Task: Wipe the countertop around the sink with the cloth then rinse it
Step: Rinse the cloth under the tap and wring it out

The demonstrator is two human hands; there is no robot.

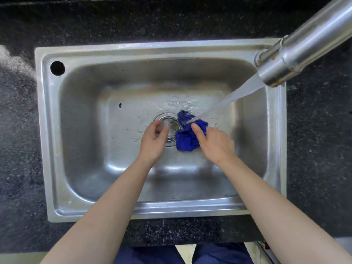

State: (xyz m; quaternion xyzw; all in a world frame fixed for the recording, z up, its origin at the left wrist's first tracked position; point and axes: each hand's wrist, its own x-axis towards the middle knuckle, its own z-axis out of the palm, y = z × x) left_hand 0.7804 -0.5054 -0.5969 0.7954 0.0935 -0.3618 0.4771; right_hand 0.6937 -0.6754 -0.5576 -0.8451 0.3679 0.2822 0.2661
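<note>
A crumpled blue cloth hangs low over the stainless steel sink, just right of the drain. My right hand holds the cloth, thumb on top of it. Water streams from the steel faucet at the upper right and lands on the cloth's upper end. My left hand hovers over the drain beside the cloth, fingers loosely curled, holding nothing.
Dark speckled countertop surrounds the sink on all sides. A round hole sits in the sink rim's far left corner. Water drops dot the basin floor.
</note>
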